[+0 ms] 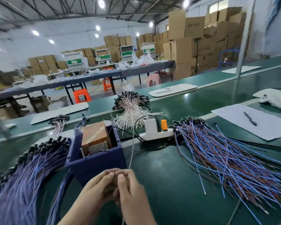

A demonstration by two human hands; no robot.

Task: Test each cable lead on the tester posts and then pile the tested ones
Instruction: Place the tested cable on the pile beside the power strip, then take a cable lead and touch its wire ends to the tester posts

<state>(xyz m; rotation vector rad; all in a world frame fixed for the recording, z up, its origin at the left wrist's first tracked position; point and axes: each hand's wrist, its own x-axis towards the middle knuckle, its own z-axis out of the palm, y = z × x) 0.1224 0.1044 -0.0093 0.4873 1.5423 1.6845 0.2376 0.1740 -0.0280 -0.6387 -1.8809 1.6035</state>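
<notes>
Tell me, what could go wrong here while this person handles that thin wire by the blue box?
The thin wire pinched in the right hand runs up beside the blue box toward the power strip, so it might snag there. Bare metal posts stand in that box; fingers could brush them. The leads on the right sprawl loosely, so tested and untested ones could get mixed.

Dark blue tester box (94,159), blue-and-brown leads (225,153), green bench (169,184), orange plug (164,125)
</notes>
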